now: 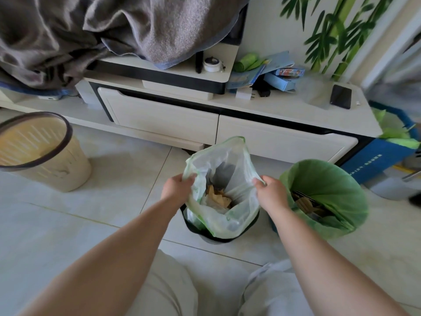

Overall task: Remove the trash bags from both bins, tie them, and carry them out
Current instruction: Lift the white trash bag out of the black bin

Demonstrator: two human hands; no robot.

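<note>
Head view: my left hand [178,187] and right hand [271,192] each pinch the bag [224,179] rim over the dark bin [218,238]. Yanking unevenly could tear the thin plastic, spilling cardboard toward the green-lined bin [325,197] at three o'clock.

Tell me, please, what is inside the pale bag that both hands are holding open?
The pale green bag shows crumpled brown paper scraps and pale wrappers at its bottom. Anything beneath them is covered, and the dark bin hides the bag's base.
</note>
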